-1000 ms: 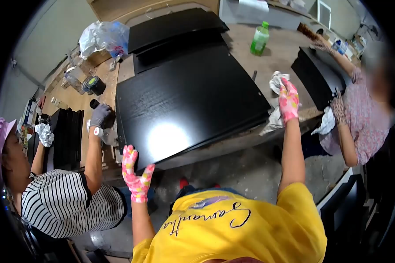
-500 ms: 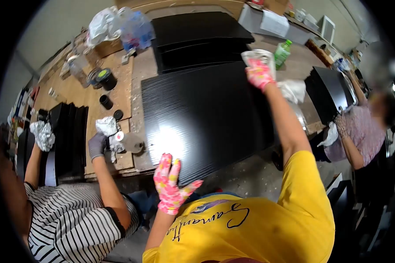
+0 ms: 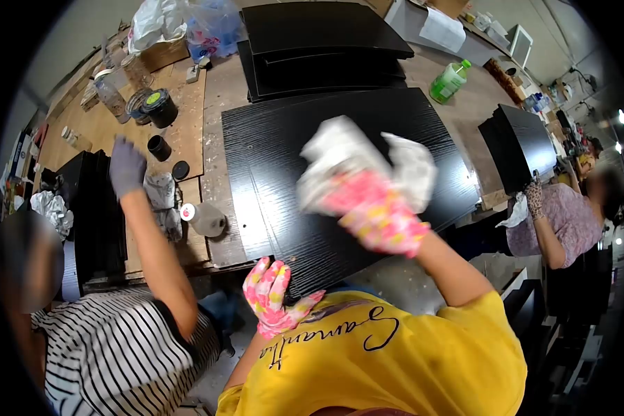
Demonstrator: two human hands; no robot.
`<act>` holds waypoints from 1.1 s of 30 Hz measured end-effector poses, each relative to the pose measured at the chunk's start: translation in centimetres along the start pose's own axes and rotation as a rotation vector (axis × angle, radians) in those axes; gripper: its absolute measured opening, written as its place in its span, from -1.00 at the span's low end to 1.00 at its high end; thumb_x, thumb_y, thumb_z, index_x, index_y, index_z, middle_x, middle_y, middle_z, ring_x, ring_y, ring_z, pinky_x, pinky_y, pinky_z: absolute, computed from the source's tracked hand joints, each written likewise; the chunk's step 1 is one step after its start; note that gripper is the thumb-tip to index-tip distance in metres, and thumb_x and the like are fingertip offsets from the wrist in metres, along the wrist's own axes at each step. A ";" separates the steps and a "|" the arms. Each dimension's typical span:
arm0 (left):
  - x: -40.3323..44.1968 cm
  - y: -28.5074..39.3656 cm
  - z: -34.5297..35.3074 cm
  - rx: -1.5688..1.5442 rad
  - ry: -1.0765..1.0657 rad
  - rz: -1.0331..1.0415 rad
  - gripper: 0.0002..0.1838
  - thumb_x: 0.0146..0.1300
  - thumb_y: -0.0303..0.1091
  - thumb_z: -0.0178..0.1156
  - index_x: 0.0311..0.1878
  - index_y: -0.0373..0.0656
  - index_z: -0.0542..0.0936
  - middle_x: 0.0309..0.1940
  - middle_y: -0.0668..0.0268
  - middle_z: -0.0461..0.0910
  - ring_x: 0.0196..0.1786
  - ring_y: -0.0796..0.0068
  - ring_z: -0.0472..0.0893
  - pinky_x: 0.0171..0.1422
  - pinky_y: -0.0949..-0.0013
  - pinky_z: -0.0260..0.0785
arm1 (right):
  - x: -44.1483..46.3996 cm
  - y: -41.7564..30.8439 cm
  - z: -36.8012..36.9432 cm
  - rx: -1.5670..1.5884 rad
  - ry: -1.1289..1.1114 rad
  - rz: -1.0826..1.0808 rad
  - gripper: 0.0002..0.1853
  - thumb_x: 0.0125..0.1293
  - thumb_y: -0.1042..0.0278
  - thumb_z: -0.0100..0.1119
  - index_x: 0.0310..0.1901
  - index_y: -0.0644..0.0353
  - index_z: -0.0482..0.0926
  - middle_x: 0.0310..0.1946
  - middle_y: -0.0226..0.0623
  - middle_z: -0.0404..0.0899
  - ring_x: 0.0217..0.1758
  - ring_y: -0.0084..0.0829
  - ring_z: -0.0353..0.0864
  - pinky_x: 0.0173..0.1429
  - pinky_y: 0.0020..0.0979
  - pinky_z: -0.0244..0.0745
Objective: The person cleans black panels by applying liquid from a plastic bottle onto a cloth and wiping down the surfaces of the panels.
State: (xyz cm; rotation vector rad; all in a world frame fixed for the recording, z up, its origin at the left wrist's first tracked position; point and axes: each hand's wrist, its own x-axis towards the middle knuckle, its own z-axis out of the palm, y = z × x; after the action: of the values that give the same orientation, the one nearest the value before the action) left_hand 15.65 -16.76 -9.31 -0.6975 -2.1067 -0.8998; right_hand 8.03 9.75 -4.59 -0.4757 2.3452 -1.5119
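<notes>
A large black wood-grain panel (image 3: pixel 312 229) lies on the workbench before me, its near corner reaching past the bench edge. My left hand (image 3: pixel 274 295), in a pink-and-yellow patterned glove, rests at the panel's near-left edge with fingers stretched out and thumb spread. Over the panel's middle, my right hand (image 3: pixel 374 211) in a matching glove is closed on a white cloth (image 3: pixel 340 156). Cloth and hand are smeared by motion; I cannot tell whether the cloth touches the surface. Parts of the cloth flare out on both sides of the hand.
Behind the panel stands a stack of black panels (image 3: pixel 326 35). A green bottle (image 3: pixel 451 82) is at the back right. Left are a clear bottle (image 3: pixel 204 219), a black jar (image 3: pixel 161 107) and a co-worker's grey-gloved hand (image 3: pixel 127 170). Another person (image 3: pixel 555 222) works at the right beside black panels (image 3: pixel 516 142).
My right hand has swung from the panel's far right corner to its middle, bringing the white cloth. My left hand stays at the edge. The left co-worker's grey-gloved hand has moved away from the bottle.
</notes>
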 end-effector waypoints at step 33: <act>29.8 -4.9 -0.5 -0.424 0.410 -0.004 -0.69 0.49 -0.44 0.00 0.17 -0.40 0.51 0.07 0.17 0.63 0.12 0.51 0.61 0.31 0.50 0.38 | -11.4 -8.4 -35.1 0.551 1.216 -0.253 -0.48 0.48 0.13 0.03 0.36 0.22 0.40 0.16 -0.26 0.54 0.23 -0.50 0.49 0.34 -0.43 0.38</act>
State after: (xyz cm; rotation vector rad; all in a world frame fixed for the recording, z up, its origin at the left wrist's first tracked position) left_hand -5.06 -14.46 12.59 -0.6488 -1.5708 -1.3843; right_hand 4.09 39.95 17.83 0.4621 2.3680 -3.0345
